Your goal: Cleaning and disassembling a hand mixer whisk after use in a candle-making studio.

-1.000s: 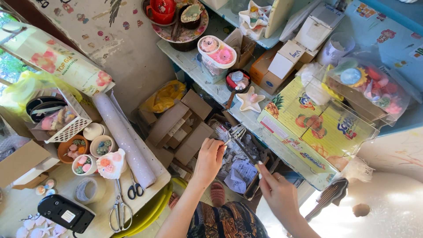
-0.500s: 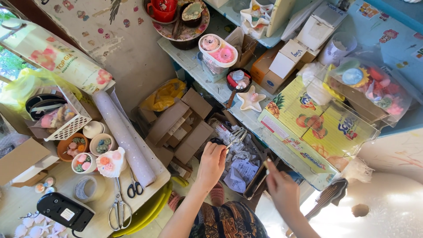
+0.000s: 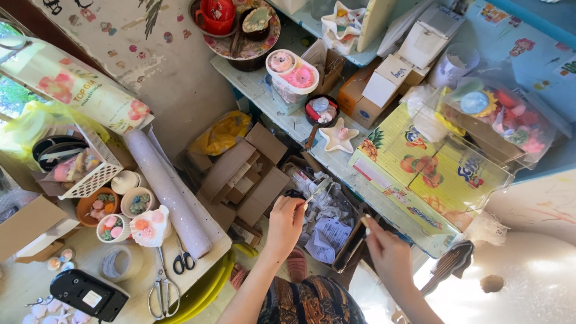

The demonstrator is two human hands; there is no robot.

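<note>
- Biggest thing in view is the pale shelf running diagonally across the top right, packed with stuff.
- On it sits a yellow fruit-print box, with a clear tub of colourful bits on top of it.
- Further along the shelf: small cardboard boxes, a star dish, a dark bowl and a round tray with a red cup.
- Down on the floor by the shelf there's a pile of flattened cardboard and a box of crumpled paper.
- Left side is the bench, with a silvery roll lying along it, a white basket, little bowls of beads, a tape roll, scissors and a black device.
- Left hand is over the paper box, fingers pinched together on a thin stick that pokes up toward the shelf edge.
- Right hand is just right of that box, grip closed around a small pale-tipped tool; can't tell what it is.
</note>
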